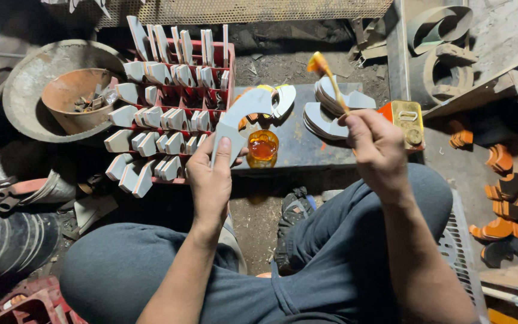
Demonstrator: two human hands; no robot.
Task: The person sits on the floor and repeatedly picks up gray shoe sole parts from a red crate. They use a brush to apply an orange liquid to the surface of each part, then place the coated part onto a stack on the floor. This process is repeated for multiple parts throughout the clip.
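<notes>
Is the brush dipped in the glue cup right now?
No. The right hand holds the brush raised over the stacked grey pieces, clear of the cup.

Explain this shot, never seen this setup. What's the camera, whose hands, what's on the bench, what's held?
There is one view, from a camera worn on a person's head, looking down over their knees at their own two bare hands; no machine is involved.

The left hand holds a curved grey sickle-shaped piece. The right hand holds a thin brush with an orange-wet tip, raised.

On the dark work surface stand a small glass of orange liquid, a stack of similar grey pieces and a yellowish tin. Left of it, a red crate holds many such pieces upright. Orange-coated pieces lie on the right.
</notes>
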